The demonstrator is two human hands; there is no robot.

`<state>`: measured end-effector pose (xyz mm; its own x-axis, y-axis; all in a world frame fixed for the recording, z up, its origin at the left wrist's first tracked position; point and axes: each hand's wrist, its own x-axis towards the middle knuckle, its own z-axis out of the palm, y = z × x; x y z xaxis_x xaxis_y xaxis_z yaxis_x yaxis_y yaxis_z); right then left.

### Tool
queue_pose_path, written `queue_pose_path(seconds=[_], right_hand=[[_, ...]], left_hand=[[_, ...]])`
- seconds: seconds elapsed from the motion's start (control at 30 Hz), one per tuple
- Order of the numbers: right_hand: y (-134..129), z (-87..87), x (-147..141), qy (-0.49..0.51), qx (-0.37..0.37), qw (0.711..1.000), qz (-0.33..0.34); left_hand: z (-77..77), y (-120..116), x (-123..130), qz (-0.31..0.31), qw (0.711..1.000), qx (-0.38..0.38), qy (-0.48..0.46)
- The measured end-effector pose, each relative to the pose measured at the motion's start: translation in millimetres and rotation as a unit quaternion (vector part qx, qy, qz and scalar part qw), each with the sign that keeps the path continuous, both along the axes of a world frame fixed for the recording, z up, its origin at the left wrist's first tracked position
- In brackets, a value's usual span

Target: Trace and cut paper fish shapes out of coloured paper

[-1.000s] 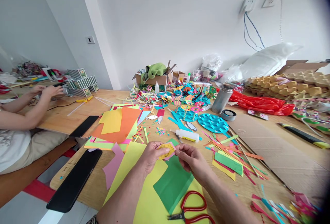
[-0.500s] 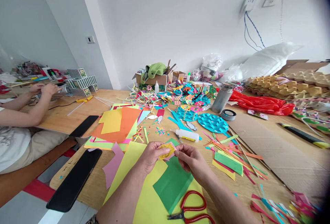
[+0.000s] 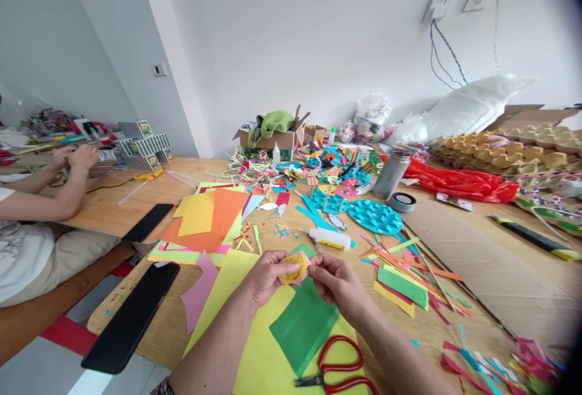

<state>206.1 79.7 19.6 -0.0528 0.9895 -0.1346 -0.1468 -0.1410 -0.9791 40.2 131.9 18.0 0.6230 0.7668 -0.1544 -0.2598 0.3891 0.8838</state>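
Observation:
Between my two hands is a small yellow paper cutout [image 3: 293, 269] with dark drawn lines, backed by pink paper. My left hand [image 3: 267, 277] pinches it from the left, thumb on top. My right hand [image 3: 334, 280] is closed at its right edge, fingertips pressed together. Below them lie a green paper sheet [image 3: 304, 325] and a large yellow sheet [image 3: 254, 340]. Red-handled scissors [image 3: 334, 371] rest across these sheets near my right forearm. A white glue bottle [image 3: 330, 238] lies on its side just beyond my hands.
Stacked colored paper [image 3: 227, 219] and a black phone [image 3: 131, 316] lie left. Paper strips [image 3: 409, 262], a cardboard sheet [image 3: 477, 268] and a utility knife [image 3: 536, 237] are right. A metal flask [image 3: 391, 175] stands behind blue discs [image 3: 375, 217]. Another person's hands [image 3: 77, 157] work at far left.
The yellow cutout has tilted slightly in my fingers; my hands stay in nearly the same place. At far left, the other person's hands have shifted a little.

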Motion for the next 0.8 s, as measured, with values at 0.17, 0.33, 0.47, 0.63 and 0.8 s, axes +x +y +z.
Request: queue_pose_path(seconds=[0.17, 0.33, 0.47, 0.63, 0.8], right_hand=[[-0.7, -2.6, -0.1, -0.019, 0.0, 1.0, -0.004], [-0.9, -2.1, -1.0, -0.031, 0.005, 1.0, -0.005], [-0.9, 0.3, -0.5, -0.013, 0.0, 1.0, -0.009], [-0.8, 0.8, -1.1, -0.017, -0.001, 1.0, -0.015], [-0.2, 0.7, -1.6, -0.03, 0.006, 0.999, -0.011]], left_hand=[[-0.4, -1.1, 1.0, 0.016, 0.998, 0.011, 0.052], [-1.1, -0.8, 3.5, 0.053, 0.995, 0.052, 0.063], [0.0, 0.0, 4.0, 0.065, 0.994, 0.05, 0.068], [3.4, -1.2, 4.2, 0.063, 0.995, 0.038, 0.065], [4.9, -1.8, 4.4, 0.056, 0.996, 0.04, 0.06]])
